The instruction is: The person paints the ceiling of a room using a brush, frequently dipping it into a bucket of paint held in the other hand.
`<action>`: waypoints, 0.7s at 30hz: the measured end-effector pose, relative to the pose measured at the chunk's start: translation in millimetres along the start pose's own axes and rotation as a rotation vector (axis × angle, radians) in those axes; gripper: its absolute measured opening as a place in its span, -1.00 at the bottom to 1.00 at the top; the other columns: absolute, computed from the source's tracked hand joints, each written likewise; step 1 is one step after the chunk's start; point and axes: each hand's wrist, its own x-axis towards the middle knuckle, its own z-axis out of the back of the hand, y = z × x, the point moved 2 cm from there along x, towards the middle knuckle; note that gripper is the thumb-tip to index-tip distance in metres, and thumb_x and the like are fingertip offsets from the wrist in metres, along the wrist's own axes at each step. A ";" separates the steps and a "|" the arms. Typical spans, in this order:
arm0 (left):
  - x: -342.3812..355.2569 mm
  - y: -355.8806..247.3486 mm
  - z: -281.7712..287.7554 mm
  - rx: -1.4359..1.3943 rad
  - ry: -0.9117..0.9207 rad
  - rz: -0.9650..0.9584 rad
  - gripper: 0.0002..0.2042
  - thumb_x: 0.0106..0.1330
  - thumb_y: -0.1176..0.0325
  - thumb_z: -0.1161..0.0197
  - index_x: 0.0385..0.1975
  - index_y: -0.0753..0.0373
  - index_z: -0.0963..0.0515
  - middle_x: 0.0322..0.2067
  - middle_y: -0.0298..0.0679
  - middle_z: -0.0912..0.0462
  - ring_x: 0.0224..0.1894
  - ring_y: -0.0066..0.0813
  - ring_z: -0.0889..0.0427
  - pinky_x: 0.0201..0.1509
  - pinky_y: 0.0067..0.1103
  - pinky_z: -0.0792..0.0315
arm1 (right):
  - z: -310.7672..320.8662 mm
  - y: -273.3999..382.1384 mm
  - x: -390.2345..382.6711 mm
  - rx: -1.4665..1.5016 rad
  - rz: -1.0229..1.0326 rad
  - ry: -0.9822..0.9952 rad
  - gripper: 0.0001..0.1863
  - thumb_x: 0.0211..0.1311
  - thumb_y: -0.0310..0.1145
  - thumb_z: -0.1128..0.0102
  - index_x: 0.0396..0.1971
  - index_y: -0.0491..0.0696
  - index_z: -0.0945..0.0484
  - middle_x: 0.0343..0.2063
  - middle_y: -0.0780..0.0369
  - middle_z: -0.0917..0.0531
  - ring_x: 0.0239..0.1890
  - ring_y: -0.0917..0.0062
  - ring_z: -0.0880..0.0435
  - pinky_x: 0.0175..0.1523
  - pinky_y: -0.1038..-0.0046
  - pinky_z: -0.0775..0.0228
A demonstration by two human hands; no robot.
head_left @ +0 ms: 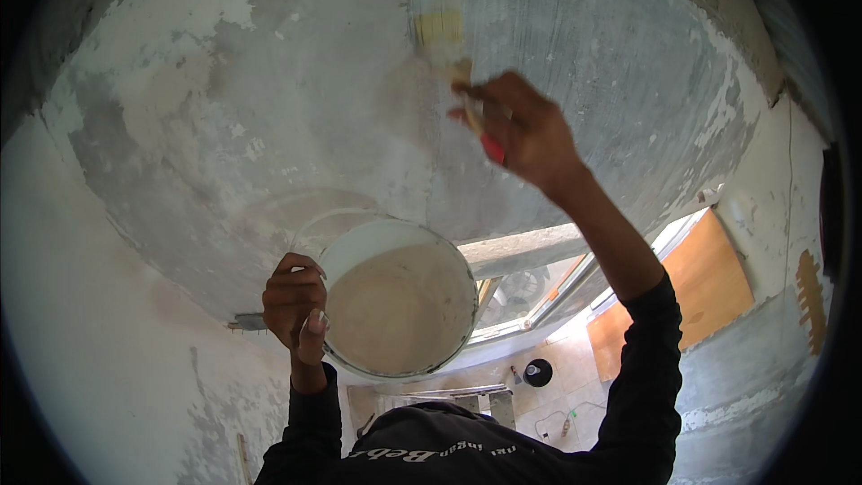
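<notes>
My right hand [530,130] is raised against the grey wall [332,81], its fingers closed round the handle of a paintbrush [442,31]. The pale yellow bristles are smeared by motion and appear to meet the wall. A red handle end sticks out below my palm. Lower down, my left hand [296,301] grips the left rim of a white bucket [346,256]. Inside the bucket is a pale beige liquid [400,310]. Right of the brush, the wall has a darker, wet-looking streaked coat; left of it the surface is duller and patchy.
A window frame [530,305] lies just right of the bucket. An orange-brown board [709,278] leans farther right. On the tiled floor far below are a round black container [538,373] and a cable [575,413]. A small ledge [250,321] juts out beside my left hand.
</notes>
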 end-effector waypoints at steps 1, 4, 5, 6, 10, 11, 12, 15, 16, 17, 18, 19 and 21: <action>-0.8 0.6 -0.3 -0.014 -0.031 0.000 -0.56 0.10 0.18 -0.15 -0.90 0.25 -0.20 -0.86 -0.33 -0.23 -0.78 -0.43 -0.22 -0.38 -0.42 -0.38 | -4.2 7.6 -14.9 0.014 -0.007 0.022 -0.71 -0.11 -0.46 -0.50 -0.35 -0.19 -0.62 -0.28 0.23 -0.66 -0.43 0.46 -0.62 -0.45 0.50 -0.56; -1.6 4.9 6.2 -0.021 0.019 -0.007 -0.56 0.11 0.19 -0.14 -0.90 0.25 -0.20 -0.86 -0.33 -0.23 -0.78 -0.44 -0.21 -0.39 -0.42 -0.38 | -13.2 34.2 -54.1 0.060 -0.077 0.135 -0.69 -0.12 -0.45 -0.51 -0.34 -0.16 -0.61 -0.32 0.28 -0.64 -0.44 0.50 -0.61 -0.48 0.54 -0.57; -1.7 5.1 8.4 -0.022 0.016 -0.003 -0.56 0.11 0.19 -0.14 -0.90 0.25 -0.20 -0.86 -0.33 -0.23 -0.78 -0.44 -0.21 -0.39 -0.42 -0.38 | -17.4 40.4 -66.9 0.110 -0.094 0.172 -0.69 -0.09 -0.41 -0.51 -0.31 -0.15 -0.63 -0.32 0.29 -0.64 -0.43 0.50 -0.60 -0.48 0.55 -0.56; -1.4 5.9 9.7 -0.022 0.032 0.003 -0.56 0.11 0.19 -0.14 -0.90 0.26 -0.20 -0.86 -0.33 -0.23 -0.78 -0.44 -0.21 -0.39 -0.42 -0.37 | -18.6 48.8 -75.2 0.127 -0.123 0.228 -0.68 -0.08 -0.39 -0.50 -0.28 -0.14 -0.63 -0.35 0.29 -0.64 -0.43 0.50 -0.60 -0.48 0.56 -0.56; -4.5 7.4 7.9 -0.051 0.005 -0.005 -0.56 0.12 0.19 -0.14 -0.89 0.26 -0.20 -0.86 -0.32 -0.23 -0.78 -0.45 -0.20 -0.39 -0.43 -0.37 | -9.6 66.5 -81.9 0.242 -0.199 0.296 -0.67 -0.03 -0.34 -0.49 -0.24 -0.11 -0.66 -0.47 0.27 -0.60 -0.48 0.49 -0.58 -0.47 0.52 -0.53; -3.7 7.1 9.9 -0.052 0.007 -0.011 -0.56 0.12 0.19 -0.14 -0.89 0.26 -0.20 -0.86 -0.32 -0.23 -0.78 -0.45 -0.20 -0.39 -0.43 -0.37 | -5.8 65.4 -74.7 0.239 -0.198 0.291 -0.67 -0.03 -0.34 -0.49 -0.24 -0.11 -0.66 -0.47 0.27 -0.60 -0.48 0.49 -0.58 -0.47 0.52 -0.53; -3.4 7.6 13.0 -0.052 0.037 -0.018 -0.56 0.12 0.19 -0.14 -0.89 0.26 -0.19 -0.86 -0.32 -0.23 -0.78 -0.45 -0.20 -0.39 -0.43 -0.37 | -3.7 61.8 -63.9 0.351 -0.270 0.298 -0.70 -0.01 -0.35 -0.48 -0.26 -0.11 -0.67 -0.50 0.25 -0.58 -0.51 0.48 -0.58 -0.48 0.49 -0.50; -8.0 12.1 7.3 -0.081 0.052 -0.022 -0.56 0.11 0.19 -0.15 -0.89 0.26 -0.19 -0.86 -0.32 -0.24 -0.78 -0.45 -0.20 -0.39 -0.42 -0.38 | -16.2 41.7 -56.2 0.419 -0.306 0.289 -0.74 0.02 -0.36 -0.47 -0.29 -0.13 -0.68 -0.53 0.21 -0.55 -0.57 0.44 -0.55 -0.49 0.43 -0.45; -7.4 12.7 4.3 -0.090 0.033 -0.023 -0.56 0.11 0.20 -0.16 -0.89 0.25 -0.18 -0.86 -0.32 -0.24 -0.78 -0.45 -0.21 -0.38 -0.42 -0.38 | -20.8 31.6 -52.0 0.389 -0.261 0.268 -0.76 0.03 -0.36 -0.46 -0.31 -0.14 -0.68 -0.54 0.18 -0.55 -0.60 0.41 -0.54 -0.49 0.40 -0.42; -8.1 13.1 3.6 -0.093 0.037 -0.025 -0.56 0.11 0.20 -0.16 -0.89 0.25 -0.18 -0.86 -0.32 -0.24 -0.78 -0.45 -0.21 -0.38 -0.42 -0.38 | -22.6 22.6 -41.5 0.385 -0.264 0.266 -0.76 0.03 -0.36 -0.46 -0.31 -0.14 -0.68 -0.54 0.18 -0.55 -0.60 0.41 -0.54 -0.49 0.40 -0.42; -9.8 13.1 3.6 -0.088 0.030 -0.001 -0.55 0.11 0.19 -0.16 -0.90 0.26 -0.19 -0.86 -0.32 -0.24 -0.77 -0.44 -0.22 -0.38 -0.42 -0.39 | -20.0 13.3 -27.1 0.404 -0.307 0.289 -0.78 0.09 -0.34 -0.41 -0.44 -0.18 -0.62 -0.56 0.14 -0.55 -0.61 0.36 -0.55 -0.49 0.36 -0.42; -10.1 13.0 6.0 -0.071 0.023 0.020 -0.55 0.11 0.18 -0.16 -0.90 0.26 -0.19 -0.86 -0.32 -0.24 -0.77 -0.44 -0.22 -0.38 -0.41 -0.39 | -20.6 4.1 -12.4 0.431 -0.345 0.306 -0.71 0.14 -0.32 -0.36 -0.57 -0.23 -0.55 -0.59 0.11 -0.55 -0.62 0.31 -0.57 -0.50 0.32 -0.42; -9.3 13.5 10.7 -0.080 0.059 0.012 -0.54 0.11 0.18 -0.17 -0.90 0.26 -0.19 -0.86 -0.32 -0.24 -0.77 -0.44 -0.23 -0.37 -0.41 -0.39 | -17.4 -14.7 12.1 0.446 -0.319 0.243 -0.71 0.15 -0.31 -0.36 -0.56 -0.23 -0.56 -0.59 0.10 -0.57 -0.63 0.30 -0.58 -0.50 0.33 -0.42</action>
